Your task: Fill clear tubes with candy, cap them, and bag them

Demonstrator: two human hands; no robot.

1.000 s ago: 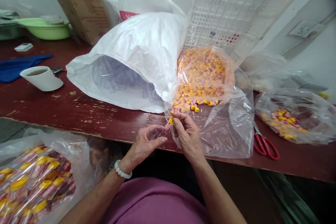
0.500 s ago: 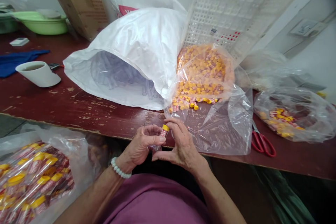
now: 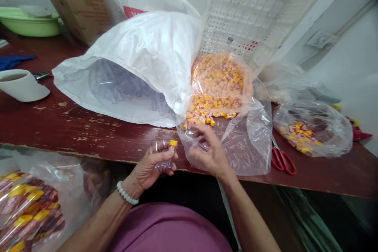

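My left hand [image 3: 153, 165] is wrapped round clear plastic tubes [image 3: 160, 147], one of which has a yellow cap [image 3: 173, 142] and red-and-white contents below it. To its right, my right hand [image 3: 208, 151] is apart from the tubes, its fingers spread and curved with nothing visible between them. Just beyond the right hand lies a clear bag [image 3: 251, 145] with many small yellow-capped pieces [image 3: 218, 82] inside and at its mouth. A large white sack [image 3: 147, 43] opens towards me at the left, with clear tubes [image 3: 118, 86] in it.
Red-handled scissors [image 3: 283, 160] and a smaller clear bag [image 3: 333, 130] lie right. A white cup [image 3: 25, 88] is left. A white crate [image 3: 254, 12] leans behind, a carton [image 3: 79, 4] stands at the back left, and a bag of filled tubes [image 3: 73, 181] is lower left.
My right hand has let go of the yellow-capped tube and moved away with its fingers spread. My left hand still holds the tubes. The view has shifted, so the table's objects appear further left.
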